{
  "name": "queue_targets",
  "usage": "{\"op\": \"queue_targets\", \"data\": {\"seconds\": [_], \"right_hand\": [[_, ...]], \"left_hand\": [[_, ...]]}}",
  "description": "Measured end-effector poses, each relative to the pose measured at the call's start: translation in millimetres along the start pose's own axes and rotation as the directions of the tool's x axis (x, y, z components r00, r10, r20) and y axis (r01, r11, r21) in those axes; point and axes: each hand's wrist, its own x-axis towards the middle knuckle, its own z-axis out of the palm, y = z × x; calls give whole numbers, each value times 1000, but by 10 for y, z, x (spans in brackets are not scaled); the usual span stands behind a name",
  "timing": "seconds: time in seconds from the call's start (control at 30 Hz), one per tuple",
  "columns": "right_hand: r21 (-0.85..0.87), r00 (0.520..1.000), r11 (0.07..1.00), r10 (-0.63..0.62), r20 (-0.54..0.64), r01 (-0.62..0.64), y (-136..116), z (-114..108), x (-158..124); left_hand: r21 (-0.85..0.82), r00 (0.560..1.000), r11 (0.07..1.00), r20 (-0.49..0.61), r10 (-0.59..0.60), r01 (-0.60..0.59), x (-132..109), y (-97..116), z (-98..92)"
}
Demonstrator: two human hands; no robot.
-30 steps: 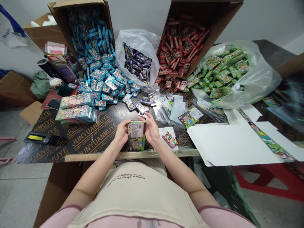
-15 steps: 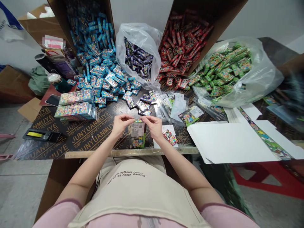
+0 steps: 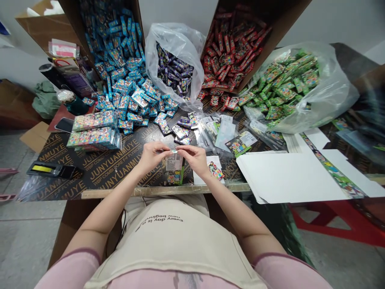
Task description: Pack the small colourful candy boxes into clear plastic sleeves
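Observation:
A flat printed packet (image 3: 174,163), black and green with a pale label panel, hangs or lies at the table's front edge below my fingertips. My left hand (image 3: 154,155) is closed in a pinch at its top left corner. At the top right, my right hand (image 3: 193,157) pinches too. A small pale, shiny edge shows between the two sets of fingertips; I cannot make out whether it is the packet's rim or a separate piece. Right of my right hand lies a small red printed packet (image 3: 215,170) on white paper. Small purple boxes (image 3: 180,131) lie just beyond my hands.
Piles of blue boxes (image 3: 129,96), red boxes (image 3: 228,60) and green boxes (image 3: 288,84) stand at the back. A plastic bag (image 3: 153,52) holds purple ones. Wrapped stacks (image 3: 93,130) and a black tape dispenser (image 3: 51,170) sit left; white card sheets (image 3: 276,176) lie right.
Both hands stay close together at the packet's top edge, with the fingers slightly shifted. The edge between them looked yellow-green before and now looks pale and shiny. The camera view has shifted slightly.

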Motion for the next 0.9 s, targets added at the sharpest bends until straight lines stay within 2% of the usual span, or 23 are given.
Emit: {"op": "queue_targets", "data": {"seconds": [0.13,0.27,0.4,0.53,0.6,0.67,0.73,0.83,0.9], "right_hand": [[32,997,998,50,57,-52,-8,-4,112],[22,996,998,51,70,-52,-7,10,148],[8,998,999,48,37,-48,-19,2,53],[-27,997,998,-60,45,62,-47,-24,-120],[-41,996,996,-80,37,81,-63,-29,-175],[-57,998,997,-56,8,56,-81,-31,-191],[-61,1000,998,-29,-1,29,-103,-34,-172],[-10,1000,1000,18,0,-18,-132,-41,-105],[34,998,998,58,8,-58,-138,-47,-48]], "left_hand": [[108,999,993,13,-51,50,83,11,-14],[139,998,989,22,-61,57,126,21,-13],[173,995,983,91,50,-65,83,55,-14],[241,965,941,175,197,-236,-10,88,-25],[259,954,927,198,225,-273,-39,82,-30],[251,958,933,196,211,-257,-51,58,-30],[238,974,950,149,170,-203,-55,24,-26],[219,992,969,66,104,-116,-55,-11,-17],[220,995,971,49,83,-92,-52,-14,-15]]}}
